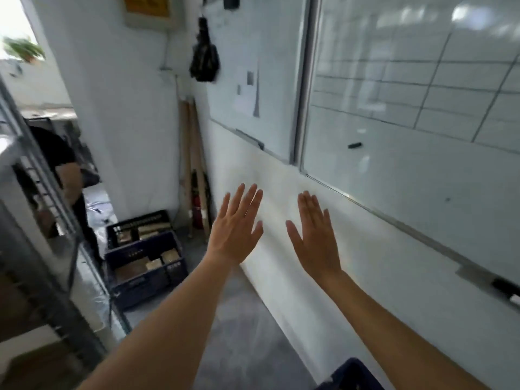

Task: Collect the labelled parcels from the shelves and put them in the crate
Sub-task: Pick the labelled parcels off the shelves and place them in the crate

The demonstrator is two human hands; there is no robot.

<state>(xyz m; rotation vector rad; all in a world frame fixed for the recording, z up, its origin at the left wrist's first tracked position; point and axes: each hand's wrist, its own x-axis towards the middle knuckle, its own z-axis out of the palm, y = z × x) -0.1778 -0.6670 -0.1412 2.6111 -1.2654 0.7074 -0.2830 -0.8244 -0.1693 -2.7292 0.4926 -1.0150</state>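
Blue crate (146,266) (long axis receding) holds parcels (132,268).

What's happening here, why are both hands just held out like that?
Nothing is being handled right now. The left hand and right hand are stretched forward, open and empty, in front of a white wall. Two dark crates holding brown parcels sit on the floor by the metal shelves.
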